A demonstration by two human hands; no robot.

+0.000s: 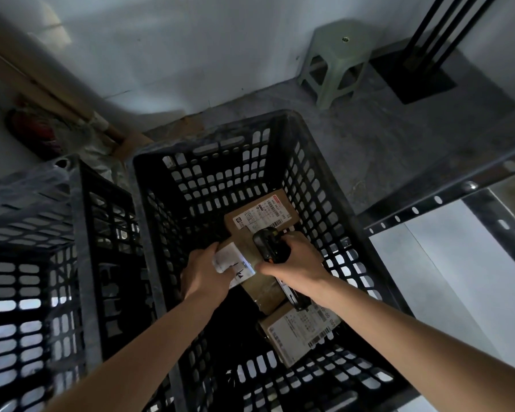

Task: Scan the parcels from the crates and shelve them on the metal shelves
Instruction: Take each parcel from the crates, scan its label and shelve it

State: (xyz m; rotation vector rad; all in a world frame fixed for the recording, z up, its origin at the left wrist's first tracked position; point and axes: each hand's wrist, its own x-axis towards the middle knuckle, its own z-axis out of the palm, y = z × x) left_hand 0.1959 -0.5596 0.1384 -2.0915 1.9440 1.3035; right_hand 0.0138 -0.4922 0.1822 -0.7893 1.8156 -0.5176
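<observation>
Down inside the black crate (318, 162), the left hand (201, 272) grips a brown box (257, 282) while the right hand (299, 261) holds a black scanner (269, 243) over its label.

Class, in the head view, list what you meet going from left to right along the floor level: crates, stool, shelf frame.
Side crate → parcel crate holding both hands → green stool → metal shelf frame.

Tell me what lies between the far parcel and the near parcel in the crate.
In the head view, the middle parcel lies between the far parcel and the near parcel, with the right hand holding a scanner over it.
</observation>
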